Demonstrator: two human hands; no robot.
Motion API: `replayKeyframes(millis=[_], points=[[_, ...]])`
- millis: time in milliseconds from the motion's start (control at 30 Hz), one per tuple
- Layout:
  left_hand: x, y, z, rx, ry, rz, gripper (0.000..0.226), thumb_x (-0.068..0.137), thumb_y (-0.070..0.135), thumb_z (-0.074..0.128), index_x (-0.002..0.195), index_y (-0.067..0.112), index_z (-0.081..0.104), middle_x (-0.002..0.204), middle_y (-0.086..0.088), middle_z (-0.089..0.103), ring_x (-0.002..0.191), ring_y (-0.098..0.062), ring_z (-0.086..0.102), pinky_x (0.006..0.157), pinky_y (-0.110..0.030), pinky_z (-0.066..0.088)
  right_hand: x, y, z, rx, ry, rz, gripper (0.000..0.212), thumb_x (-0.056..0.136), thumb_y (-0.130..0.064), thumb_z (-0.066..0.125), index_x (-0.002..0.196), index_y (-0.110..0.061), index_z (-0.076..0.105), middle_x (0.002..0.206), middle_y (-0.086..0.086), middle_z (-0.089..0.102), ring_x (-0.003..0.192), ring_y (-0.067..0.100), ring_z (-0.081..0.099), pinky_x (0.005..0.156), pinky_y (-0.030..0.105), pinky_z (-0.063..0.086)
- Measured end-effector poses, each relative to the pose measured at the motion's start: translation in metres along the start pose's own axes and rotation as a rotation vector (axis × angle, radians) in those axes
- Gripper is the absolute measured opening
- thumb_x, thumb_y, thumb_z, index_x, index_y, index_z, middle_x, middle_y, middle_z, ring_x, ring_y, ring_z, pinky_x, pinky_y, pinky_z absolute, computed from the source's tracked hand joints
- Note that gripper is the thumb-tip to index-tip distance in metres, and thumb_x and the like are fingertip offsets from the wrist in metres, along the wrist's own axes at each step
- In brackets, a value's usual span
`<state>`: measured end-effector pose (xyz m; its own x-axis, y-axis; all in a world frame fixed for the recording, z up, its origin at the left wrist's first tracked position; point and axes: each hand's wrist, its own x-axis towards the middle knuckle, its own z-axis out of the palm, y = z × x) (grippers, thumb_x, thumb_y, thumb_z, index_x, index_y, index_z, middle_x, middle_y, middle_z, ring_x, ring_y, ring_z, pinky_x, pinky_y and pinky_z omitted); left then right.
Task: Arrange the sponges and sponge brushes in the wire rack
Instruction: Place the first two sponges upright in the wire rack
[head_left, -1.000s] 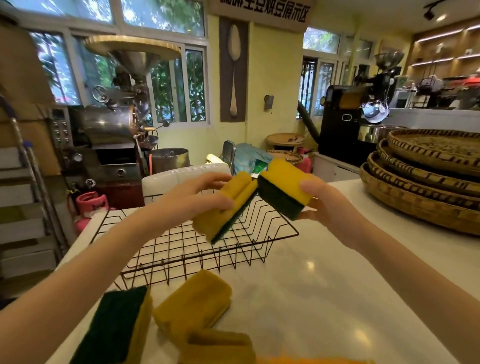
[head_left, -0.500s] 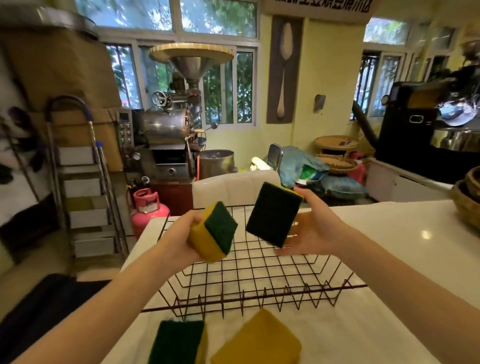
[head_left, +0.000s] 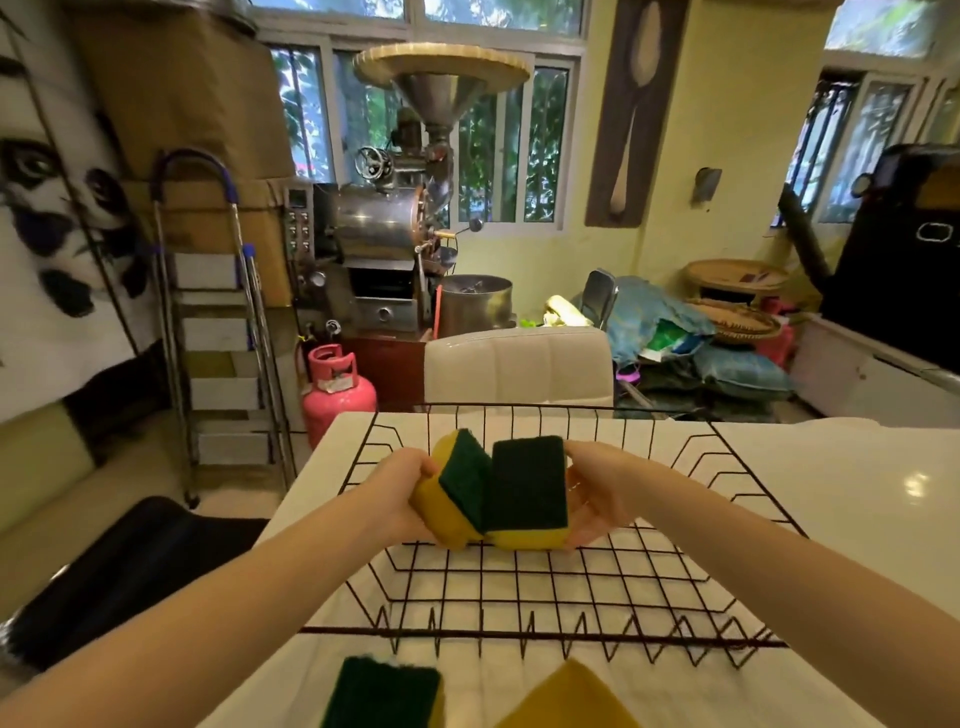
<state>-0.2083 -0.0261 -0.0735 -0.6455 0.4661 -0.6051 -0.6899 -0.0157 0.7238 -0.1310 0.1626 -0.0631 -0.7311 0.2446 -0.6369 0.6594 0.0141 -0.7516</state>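
A black wire rack (head_left: 571, 587) lies on the white table. Over its middle I hold two yellow sponges with dark green scouring faces, side by side and touching. My left hand (head_left: 400, 488) grips the left sponge (head_left: 457, 493), which is tilted with a corner up. My right hand (head_left: 597, 493) grips the right sponge (head_left: 527, 491), upright with its green face toward me. Both sponges sit low in the rack; I cannot tell whether they touch its floor. No sponge brush is in view.
Two more sponges lie on the table in front of the rack, one green side up (head_left: 387, 693), one yellow side up (head_left: 566, 699). A white chair back (head_left: 517, 366) stands behind the table. A pink gas cylinder (head_left: 337, 387) and a step ladder (head_left: 218, 332) are on the left.
Both hands have come down and together, bringing the two sponges from above the rack into its middle, side by side. My head has tilted down and leftward.
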Motion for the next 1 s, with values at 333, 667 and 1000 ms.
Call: replayKeyframes(millis=[333, 667, 1000], points=[[0.005, -0.008, 0.003, 0.61, 0.172, 0.391, 0.047, 0.093, 0.014, 0.039, 0.137, 0.024, 0.026, 0.126, -0.013, 0.048, 0.109, -0.028, 0.05, 0.093, -0.042, 0.045, 0.016, 0.002, -0.002, -0.094, 0.189, -0.081, 0.045, 0.096, -0.031, 0.034, 0.126, 0.002, 0.041, 0.098, 0.021, 0.058, 0.094, 0.035, 0.059, 0.077, 0.044, 0.052], [-0.003, -0.007, 0.007, 1.874, 0.385, 0.766, 0.035, 0.091, 0.022, 0.042, 0.125, 0.015, 0.046, 0.127, -0.01, 0.048, 0.114, -0.023, 0.046, 0.091, -0.035, 0.044, 0.009, 0.008, 0.009, -0.487, 0.236, -0.298, 0.032, 0.092, -0.037, 0.044, 0.108, -0.009, 0.043, 0.1, 0.011, 0.053, 0.069, 0.018, 0.058, 0.046, 0.023, 0.05], [-0.006, 0.012, 0.0, 1.976, 0.079, 0.612, 0.055, 0.078, 0.035, 0.061, 0.127, 0.017, 0.041, 0.122, -0.007, 0.053, 0.109, -0.021, 0.051, 0.091, -0.033, 0.048, 0.011, 0.011, 0.01, -0.546, 0.195, -0.399, 0.041, 0.092, -0.031, 0.048, 0.125, -0.006, 0.043, 0.108, 0.012, 0.055, 0.081, 0.018, 0.057, 0.053, 0.019, 0.05]])
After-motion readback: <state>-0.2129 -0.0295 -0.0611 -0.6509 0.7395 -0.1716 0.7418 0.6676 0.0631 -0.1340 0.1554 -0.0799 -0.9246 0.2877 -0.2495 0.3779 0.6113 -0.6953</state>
